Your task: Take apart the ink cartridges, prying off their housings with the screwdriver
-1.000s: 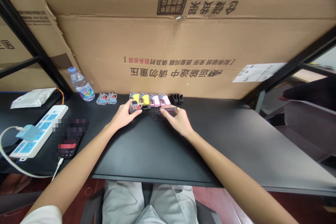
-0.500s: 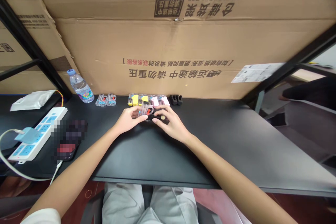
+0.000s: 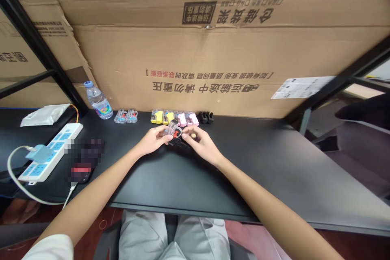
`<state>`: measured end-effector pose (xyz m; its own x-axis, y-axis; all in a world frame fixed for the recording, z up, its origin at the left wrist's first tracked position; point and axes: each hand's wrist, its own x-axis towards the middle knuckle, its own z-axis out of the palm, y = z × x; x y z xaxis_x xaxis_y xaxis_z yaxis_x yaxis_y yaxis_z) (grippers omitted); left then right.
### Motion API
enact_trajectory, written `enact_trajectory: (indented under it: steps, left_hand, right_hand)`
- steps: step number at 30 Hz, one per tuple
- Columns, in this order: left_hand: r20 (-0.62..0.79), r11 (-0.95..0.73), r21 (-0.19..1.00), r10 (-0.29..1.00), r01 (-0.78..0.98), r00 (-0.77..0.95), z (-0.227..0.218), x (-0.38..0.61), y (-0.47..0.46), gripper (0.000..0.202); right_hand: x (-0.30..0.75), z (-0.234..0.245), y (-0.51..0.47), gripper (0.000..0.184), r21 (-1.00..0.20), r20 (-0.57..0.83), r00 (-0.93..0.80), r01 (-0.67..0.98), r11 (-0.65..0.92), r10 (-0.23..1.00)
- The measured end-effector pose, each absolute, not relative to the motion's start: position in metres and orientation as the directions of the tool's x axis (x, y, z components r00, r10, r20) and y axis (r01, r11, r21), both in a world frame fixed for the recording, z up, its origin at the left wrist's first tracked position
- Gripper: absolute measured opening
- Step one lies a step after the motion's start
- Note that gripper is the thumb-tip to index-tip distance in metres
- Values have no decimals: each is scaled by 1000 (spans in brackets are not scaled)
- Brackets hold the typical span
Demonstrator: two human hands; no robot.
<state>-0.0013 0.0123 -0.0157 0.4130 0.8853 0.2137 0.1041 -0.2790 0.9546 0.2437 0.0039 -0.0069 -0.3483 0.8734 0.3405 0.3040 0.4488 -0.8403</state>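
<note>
Over the black table (image 3: 146, 183), my left hand (image 3: 152, 141) pinches a small clear plastic casing (image 3: 173, 131) with a red part inside and a dark piece at its top. My right hand (image 3: 202, 144) has its fingers closed on a black piece (image 3: 182, 143), which lies against the casing's lower right side. A round gold-coloured end (image 3: 193, 135) shows by the right fingers. Whether the two pieces are joined, I cannot tell. Behind my hands stand similar clear pieces, with yellow parts (image 3: 157, 118) and with pink parts (image 3: 192, 119).
Two clear pieces (image 3: 126, 116) and some black parts (image 3: 206, 117) line the table's back, below a cardboard wall (image 3: 243, 48). A water bottle (image 3: 102, 105), a white packet (image 3: 45, 114), a power strip (image 3: 56, 156) with a cable and a phone (image 3: 87, 158) lie left.
The clear casing has tilted more upright in my left hand, showing its red part more openly. My right hand has shifted slightly right and down. The whole view has moved a little.
</note>
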Motion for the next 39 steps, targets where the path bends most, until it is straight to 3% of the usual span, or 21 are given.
enact_trajectory:
  steps: [4, 7, 13, 19, 24, 29, 33, 39]
  left_hand:
    - [197, -277, 952, 876, 126, 440, -17, 1, 8, 40]
    - [225, -328, 932, 859, 156, 459, -16, 3, 6, 33]
    - [420, -550, 793, 806, 264, 417, -9, -1, 7, 28]
    - [445, -473, 822, 881, 317, 159, -11, -23, 27, 37]
    - [381, -320, 870, 919, 376, -100, -20, -64, 51, 63]
    - [270, -193, 836, 959, 514, -80, -26, -87, 57, 63]
    - [217, -131, 767, 974, 629, -63, -24, -87, 56, 52]
    - [274, -173, 485, 961, 857, 39, -17, -85, 50, 57]
  right_hand:
    - [247, -7, 6, 31, -773, 300, -462, 394, 497, 834]
    - [246, -8, 6, 29, -725, 356, -443, 425, 542, 823]
    - [243, -6, 2, 30, -693, 413, -390, 452, 562, 823]
    - [270, 1, 21, 29, -578, 531, -322, 538, 613, 784]
    - [324, -5, 55, 36, -558, 613, 74, 745, 365, 786]
    - [365, -16, 80, 38, -513, 513, 310, 858, -3, 800]
    - [368, -24, 91, 35, -508, 381, 352, 852, -124, 855]
    - [361, -28, 95, 38, -503, 323, 232, 863, -42, 918]
